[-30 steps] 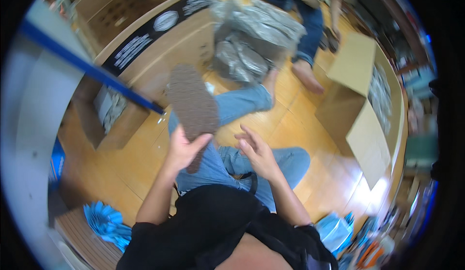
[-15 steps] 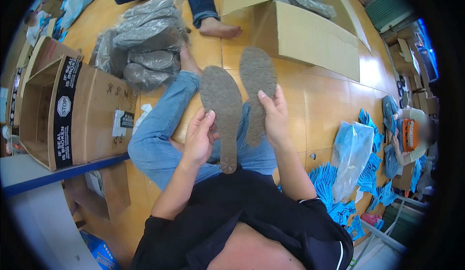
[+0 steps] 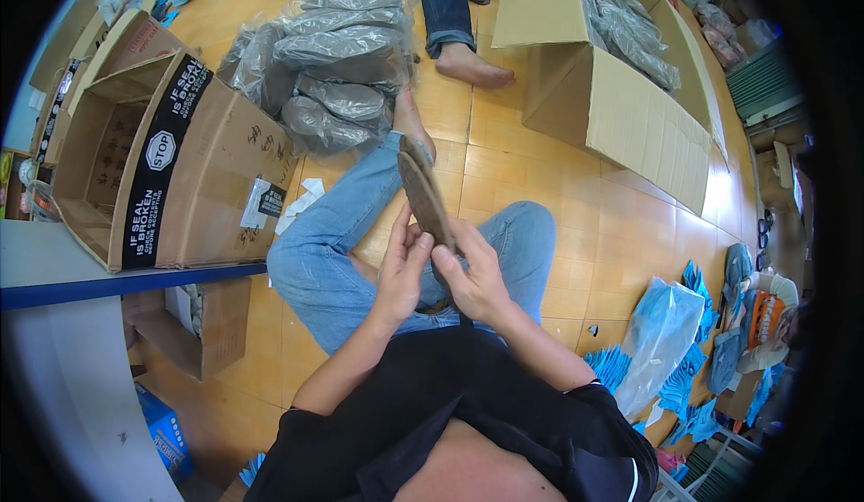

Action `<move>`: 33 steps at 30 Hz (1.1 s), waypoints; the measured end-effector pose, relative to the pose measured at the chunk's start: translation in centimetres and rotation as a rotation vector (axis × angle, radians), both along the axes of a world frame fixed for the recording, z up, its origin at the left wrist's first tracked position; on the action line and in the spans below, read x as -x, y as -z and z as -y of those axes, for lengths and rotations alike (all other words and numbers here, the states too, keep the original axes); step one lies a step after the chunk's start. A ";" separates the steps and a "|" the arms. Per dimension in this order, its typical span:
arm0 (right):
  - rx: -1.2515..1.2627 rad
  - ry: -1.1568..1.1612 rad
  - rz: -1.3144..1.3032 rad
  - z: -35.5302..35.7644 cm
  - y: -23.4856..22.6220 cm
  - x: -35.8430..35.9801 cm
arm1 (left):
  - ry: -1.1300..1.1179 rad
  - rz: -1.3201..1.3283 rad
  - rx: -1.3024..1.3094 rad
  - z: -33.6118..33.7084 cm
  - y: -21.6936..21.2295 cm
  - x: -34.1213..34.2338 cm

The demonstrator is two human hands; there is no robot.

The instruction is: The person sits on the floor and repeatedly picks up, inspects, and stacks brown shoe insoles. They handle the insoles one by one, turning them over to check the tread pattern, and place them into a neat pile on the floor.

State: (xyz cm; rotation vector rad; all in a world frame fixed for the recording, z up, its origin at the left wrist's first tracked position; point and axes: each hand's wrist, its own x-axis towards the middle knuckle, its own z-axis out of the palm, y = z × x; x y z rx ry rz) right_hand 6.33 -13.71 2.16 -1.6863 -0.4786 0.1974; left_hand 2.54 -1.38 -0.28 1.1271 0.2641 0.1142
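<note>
Two grey-brown shoe soles (image 3: 423,187) are pressed face to face and seen nearly edge-on, tilted above my crossed legs. My left hand (image 3: 400,277) is closed on their left side, the thumb toward me. From the right, my right hand (image 3: 475,277) grips the same pair around the middle, with its thumb close to the left one. The lower ends of the soles are partly hidden behind my hands. Beyond my left shin lies a pile of similar soles in clear plastic bags (image 3: 346,52).
An open cardboard box (image 3: 643,138) with bagged soles stands far right. Another carton (image 3: 220,165) rests on a blue-edged table (image 3: 54,295) at left. Another person's bare foot (image 3: 472,66) is ahead. At right are blue pieces (image 3: 607,367), a plastic bag (image 3: 661,331) and a seated person (image 3: 765,313).
The two soles, held apart with one in each hand, have been brought together and turned edge-on. My hands have moved closer to each other. The view has shifted left.
</note>
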 end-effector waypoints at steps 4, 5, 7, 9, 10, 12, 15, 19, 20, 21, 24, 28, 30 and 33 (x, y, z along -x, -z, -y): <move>0.185 -0.043 0.321 1.4 -1.1 -0.6 | 0.160 0.053 0.043 -1.3 0.0 0.5; 0.096 -0.060 0.217 1.4 -1.2 -0.7 | 0.204 0.035 0.008 -1.3 0.0 0.6; -0.159 -0.033 -0.009 1.2 -1.4 -1.0 | 0.274 0.032 0.125 -0.9 -0.1 0.8; -0.191 -0.079 -0.096 0.9 -1.6 -1.1 | 0.330 -0.001 0.225 -0.5 -0.3 1.1; -0.199 -0.075 -0.062 0.8 -1.8 -1.1 | 0.327 -0.004 0.208 -0.4 -0.4 1.1; -0.154 -0.069 -0.017 0.8 -2.2 -1.1 | 0.315 -0.009 0.193 -0.4 -0.4 1.2; -0.020 -0.106 -0.025 1.1 -2.9 -1.1 | 0.325 -0.012 0.183 -0.9 -0.3 1.3; 0.015 -0.136 0.072 1.2 -3.6 -1.0 | 0.285 -0.003 0.169 -1.3 0.0 1.1; 0.016 -0.110 0.148 1.2 -3.7 -1.1 | 0.225 0.057 0.038 -1.3 0.1 1.1; 0.039 -0.067 0.064 1.3 -3.8 -1.1 | 0.160 0.107 -0.089 -1.4 0.2 1.0; 0.091 0.049 0.010 1.6 -3.8 -1.1 | 0.075 0.159 -0.502 -2.4 0.6 0.7; 0.000 0.161 0.271 2.9 -3.2 -0.7 | -0.271 -0.199 -0.255 -3.6 1.4 0.2; -0.056 0.127 0.291 3.2 -2.4 -0.3 | -0.224 -0.422 0.272 -4.7 1.4 -0.2; -0.059 0.014 0.229 3.6 -1.0 0.3 | -0.139 -0.353 0.555 -6.0 0.4 -0.8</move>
